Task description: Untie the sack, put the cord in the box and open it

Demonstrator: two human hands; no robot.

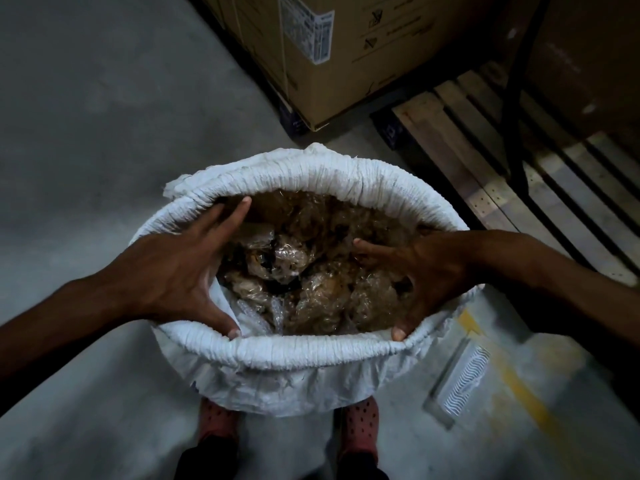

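On the dim concrete floor [104, 116], just ahead of the person's shoes [358, 422], the white sack [294, 351] stands open-mouthed between both spread hands, left hand [180, 271] and right hand [424, 275] pressing its rolled rim outward (cord apparently gone), cardboard box [346, 57] beyond.

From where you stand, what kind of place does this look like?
Probably a warehouse or storeroom. A large cardboard box with a shipping label stands on a bare concrete floor, a wooden pallet lies beside it, and a yellow painted line runs across the floor near the open white sack.
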